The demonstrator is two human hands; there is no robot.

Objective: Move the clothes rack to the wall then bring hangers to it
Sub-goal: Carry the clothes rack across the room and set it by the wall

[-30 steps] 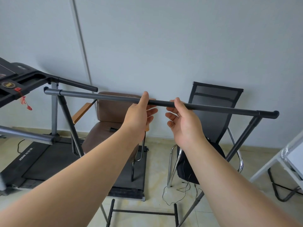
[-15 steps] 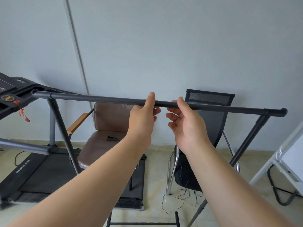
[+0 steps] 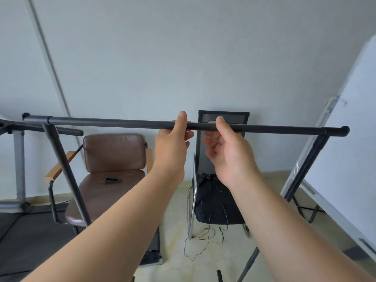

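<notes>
Pale grey wall (image 3: 183,58), smooth and matte, is crossed by one thin vertical strip at left; glossy cream floor tiles (image 3: 175,231) are seen below. Clothes rack (image 3: 114,122), of round dark matte metal tube, is held in mid-frame close to the wall: its top bar runs level across the view, capped at both ends, with slanted legs descending at either side. Left hand (image 3: 172,147) is wrapped on the bar near its middle, thumb laid over the top, fingers (image 3: 188,137) curled loosely behind. Right hand (image 3: 230,151) is just beside it, thumb on the bar, fingers (image 3: 209,142) hooked under it, half-curled rather than clenched. Behind the rack are noted a brown padded leather-look chair (image 3: 114,153) with wooden armrests and a black mesh-backed chair (image 3: 223,119) on chrome tubing. Thin black cord (image 3: 195,249) is looped on the tiles. White board (image 3: 356,139) is leaned at right.
</notes>
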